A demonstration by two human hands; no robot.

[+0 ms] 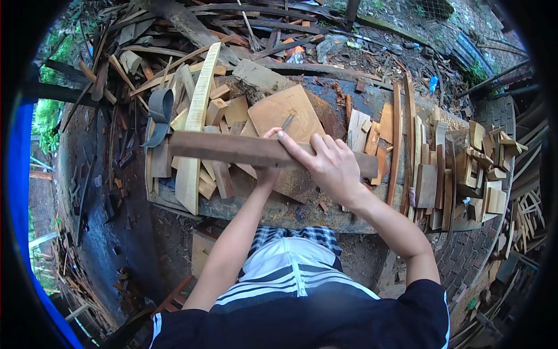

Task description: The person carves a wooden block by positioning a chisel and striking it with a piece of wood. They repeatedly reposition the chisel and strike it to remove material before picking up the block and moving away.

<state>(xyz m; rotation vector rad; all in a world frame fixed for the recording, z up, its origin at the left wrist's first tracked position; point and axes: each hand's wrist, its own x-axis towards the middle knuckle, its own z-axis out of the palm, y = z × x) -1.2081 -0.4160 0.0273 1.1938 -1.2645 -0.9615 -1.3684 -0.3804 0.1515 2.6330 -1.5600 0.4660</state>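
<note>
Our dark shirt (pixel 256 326) lies nearest; beyond it we hold a brown wooden plank (pixel 226 148) over the workbench (pixel 239 205), nearer its left edge, left hand (pixel 268 175) gripping from beneath, right hand (pixel 336 168) curled over; it looks stiff, moderately light, best held towards both ends

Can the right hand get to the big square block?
Probably yes: the block is close and its far part is uncovered. But the right hand is on the dark board.
</note>
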